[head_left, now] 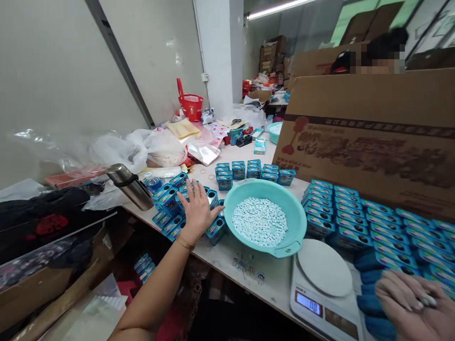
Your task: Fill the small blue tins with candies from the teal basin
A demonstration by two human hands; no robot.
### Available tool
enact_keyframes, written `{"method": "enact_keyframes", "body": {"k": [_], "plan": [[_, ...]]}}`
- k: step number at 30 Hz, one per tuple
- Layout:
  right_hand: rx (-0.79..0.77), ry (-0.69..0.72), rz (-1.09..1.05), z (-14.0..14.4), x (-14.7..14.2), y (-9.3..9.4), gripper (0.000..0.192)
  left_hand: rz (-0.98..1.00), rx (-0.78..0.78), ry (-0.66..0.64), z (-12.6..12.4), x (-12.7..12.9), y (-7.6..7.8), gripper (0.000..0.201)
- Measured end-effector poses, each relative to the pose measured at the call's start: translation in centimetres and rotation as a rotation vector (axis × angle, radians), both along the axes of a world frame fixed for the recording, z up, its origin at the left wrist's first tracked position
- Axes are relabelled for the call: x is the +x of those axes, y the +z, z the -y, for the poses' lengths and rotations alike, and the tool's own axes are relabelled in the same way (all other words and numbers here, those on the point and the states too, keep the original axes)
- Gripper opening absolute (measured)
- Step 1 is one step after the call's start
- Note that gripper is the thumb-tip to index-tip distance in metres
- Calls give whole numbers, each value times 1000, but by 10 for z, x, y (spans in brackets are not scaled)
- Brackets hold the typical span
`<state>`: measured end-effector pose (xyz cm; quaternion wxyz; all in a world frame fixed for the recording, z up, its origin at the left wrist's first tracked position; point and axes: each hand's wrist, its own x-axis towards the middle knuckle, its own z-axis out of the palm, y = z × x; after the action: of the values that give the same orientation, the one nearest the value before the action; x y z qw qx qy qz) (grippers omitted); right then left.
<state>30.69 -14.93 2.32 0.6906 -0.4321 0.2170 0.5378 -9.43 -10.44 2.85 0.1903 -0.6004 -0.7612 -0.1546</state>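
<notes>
My left hand (pixel 197 210) is spread with the fingers apart over a cluster of small blue boxes (pixel 169 201), and its thumb reaches toward the bowl. Whether its fingertips touch the boxes I cannot tell. Beside it stands a turquoise plastic bowl (pixel 265 248) with many small whitish pellets (pixel 259 221) inside. To the right, a white digital scale (pixel 325 267) reads 0.0 with a bare plate. My right hand (pixel 408 303) is curled closed at the lower right, past the scale, with a few small pale pellets showing between its fingers.
Rows of blue boxes (pixel 369 222) fill the right side before a large cardboard carton (pixel 366 142). More boxes (pixel 245 173) stand behind the bowl. A steel thermos (pixel 130 186) leans at the left near plastic bags (pixel 142 149). A person's head shows behind the carton.
</notes>
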Motion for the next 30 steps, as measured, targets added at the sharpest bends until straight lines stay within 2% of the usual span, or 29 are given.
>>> {"method": "enact_keyframes", "body": {"k": [2, 3, 4, 10, 16, 19, 21, 24, 26, 28, 30], "plan": [[309, 44, 11, 5, -11, 10, 28, -40, -64, -39, -1, -5, -10, 80], [422, 68, 13, 8, -14, 13, 29, -52, -75, -55, 1, -5, -12, 74], [469, 81, 11, 10, -15, 15, 30, -60, -74, -68, 4, -4, -14, 68], [494, 131, 23, 19, -5, 12, 33, -11, -21, -172, 16, 3, -17, 40], [539, 127, 38, 19, 11, 3, 31, 107, 36, -295, 12, -8, -32, 34], [534, 92, 32, 20, 21, -4, 29, 163, 90, -349, 19, -10, -20, 32], [551, 60, 29, 22, 28, -9, 29, 224, 166, -424, 26, -2, 3, 31], [604, 33, 25, 24, 33, -16, 30, 393, 202, -649, 32, 33, 46, 34], [642, 30, 13, 24, 32, -21, 30, 521, 116, -834, 30, 73, 66, 36], [681, 38, -4, 25, 30, -25, 29, 630, -27, -1020, 23, 122, 68, 37], [719, 49, -13, 28, 30, -28, 29, 698, -174, -1160, 12, 172, 50, 40]]}}
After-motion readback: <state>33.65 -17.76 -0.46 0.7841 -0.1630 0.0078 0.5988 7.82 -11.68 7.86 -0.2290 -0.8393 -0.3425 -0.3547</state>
